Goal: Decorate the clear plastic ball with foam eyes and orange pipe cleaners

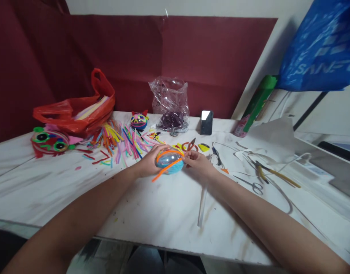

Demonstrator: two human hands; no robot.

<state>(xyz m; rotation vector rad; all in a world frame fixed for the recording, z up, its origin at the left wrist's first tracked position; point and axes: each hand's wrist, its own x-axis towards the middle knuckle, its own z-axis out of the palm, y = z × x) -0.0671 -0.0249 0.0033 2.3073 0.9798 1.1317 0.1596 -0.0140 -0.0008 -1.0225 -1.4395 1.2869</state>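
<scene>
My left hand (pixel 152 161) is wrapped round the left side of a clear, rounded plastic ball (pixel 167 157) just above the table. Rows of light blue pipe cleaner (pixel 175 167) cover the ball's lower right side. An orange pipe cleaner (pixel 167 171) runs along the ball's edge, and its loose end sticks out toward the lower left. At the right side of the ball, the fingertips of my right hand (pixel 195 160) pinch the orange pipe cleaner. Scissors with red-brown handles (pixel 187 146) lie just behind the ball.
Loose pipe cleaners (pixel 120 142) spread across the left, near a red plastic bag (pixel 86 110) and two decorated figures (pixel 50 142). A phone (pixel 206 122) and a clear bag (pixel 171 106) stand behind. On the right are pliers (pixel 277 177), small scissors (pixel 253 186), cables and a clear stick (pixel 202 207).
</scene>
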